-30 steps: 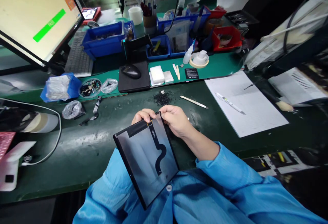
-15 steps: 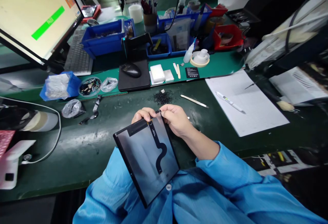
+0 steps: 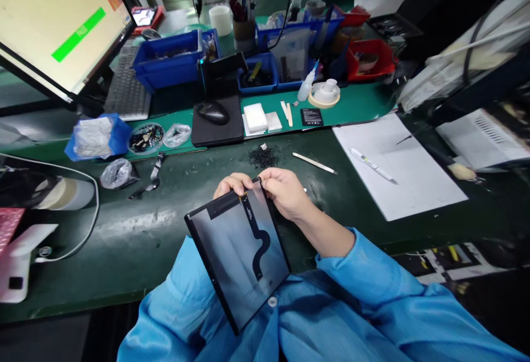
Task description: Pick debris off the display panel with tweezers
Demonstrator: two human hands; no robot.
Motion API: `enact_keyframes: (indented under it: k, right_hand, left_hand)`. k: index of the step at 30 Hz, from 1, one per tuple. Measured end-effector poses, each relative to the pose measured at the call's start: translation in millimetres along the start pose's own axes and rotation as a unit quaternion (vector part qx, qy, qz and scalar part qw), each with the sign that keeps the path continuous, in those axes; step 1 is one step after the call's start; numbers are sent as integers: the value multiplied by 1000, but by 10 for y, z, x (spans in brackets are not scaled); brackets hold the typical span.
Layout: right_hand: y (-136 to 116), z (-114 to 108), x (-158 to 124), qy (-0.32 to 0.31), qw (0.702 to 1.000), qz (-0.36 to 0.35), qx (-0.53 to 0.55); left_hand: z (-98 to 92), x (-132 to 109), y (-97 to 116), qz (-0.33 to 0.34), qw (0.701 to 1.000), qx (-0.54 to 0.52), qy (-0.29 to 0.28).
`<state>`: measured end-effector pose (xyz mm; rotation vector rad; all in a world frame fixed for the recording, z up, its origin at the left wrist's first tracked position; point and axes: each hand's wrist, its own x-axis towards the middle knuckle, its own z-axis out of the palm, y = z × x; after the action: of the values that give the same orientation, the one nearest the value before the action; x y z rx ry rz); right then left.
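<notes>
A flat grey panel (image 3: 232, 262) with black edges and a curved black ribbon strip (image 3: 261, 240) on its face is held tilted in front of my blue sleeves. My left hand (image 3: 233, 184) grips its top edge from behind, with fingertips showing over the edge and the rest hidden by the panel. At the top right corner, my right hand (image 3: 284, 192) pinches the panel between thumb and fingers. Just beyond the hands, a pile of small black bits (image 3: 264, 157) lies on the dark green table (image 3: 136, 251).
A white stick (image 3: 314, 163) and a pen (image 3: 372, 166) on paper (image 3: 397, 196) lie to the right. Behind are a mouse (image 3: 212, 112), blue bins (image 3: 168, 69) and a red bin (image 3: 370, 61). A cable (image 3: 93, 218) and a monitor (image 3: 62, 20) are at left.
</notes>
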<state>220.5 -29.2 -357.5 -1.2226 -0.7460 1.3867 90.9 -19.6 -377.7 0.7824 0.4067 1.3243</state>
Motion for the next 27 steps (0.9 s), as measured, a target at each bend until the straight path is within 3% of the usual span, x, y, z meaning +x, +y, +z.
enact_keyframes:
  k: [17, 27]
  right_hand:
    - [34, -6, 4, 11, 1000, 8, 9]
    - [-50, -2, -27, -20, 998, 37, 56]
  left_hand:
    - [78, -38, 13, 2, 1000, 15, 16]
    - [43, -19, 86, -29, 999, -6, 18]
